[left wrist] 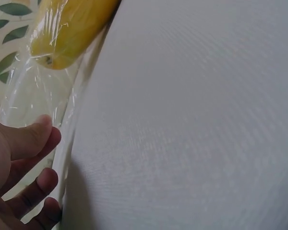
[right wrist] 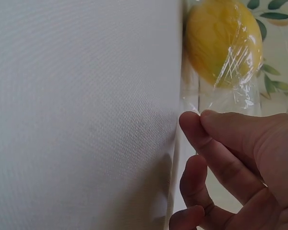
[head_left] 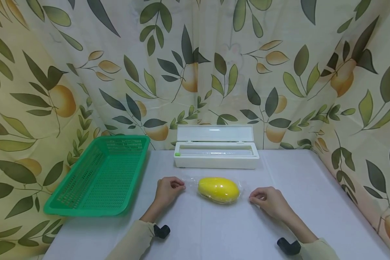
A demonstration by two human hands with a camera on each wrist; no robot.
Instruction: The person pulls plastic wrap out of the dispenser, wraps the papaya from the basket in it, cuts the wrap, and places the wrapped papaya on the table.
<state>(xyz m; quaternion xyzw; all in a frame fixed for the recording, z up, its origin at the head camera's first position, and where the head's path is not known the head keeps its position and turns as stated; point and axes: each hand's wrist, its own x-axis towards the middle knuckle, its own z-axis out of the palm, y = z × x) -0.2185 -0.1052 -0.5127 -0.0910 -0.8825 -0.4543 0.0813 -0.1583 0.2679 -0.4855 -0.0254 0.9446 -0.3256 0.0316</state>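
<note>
A yellow oval fruit (head_left: 218, 189), mango-like in shape, is wrapped in clear plastic film (head_left: 191, 183) near the middle of the white table. To its left, my left hand (head_left: 169, 190) pinches one loose end of the film between thumb and forefinger. On the other side my right hand (head_left: 270, 202) pinches the opposite end. The left wrist view shows the film (left wrist: 41, 91) stretching from the fruit (left wrist: 69, 33) to the thumb and fingertip. In the right wrist view, film (right wrist: 230, 98) likewise runs from the fruit (right wrist: 223, 43) down to the pinching fingers.
Behind the fruit stands a white film dispenser box (head_left: 217, 162) with its lid (head_left: 215, 133) raised and a roll inside. A green plastic basket (head_left: 87, 211) sits at the left of the table. Leaf-patterned curtains (head_left: 214, 72) surround the back and sides.
</note>
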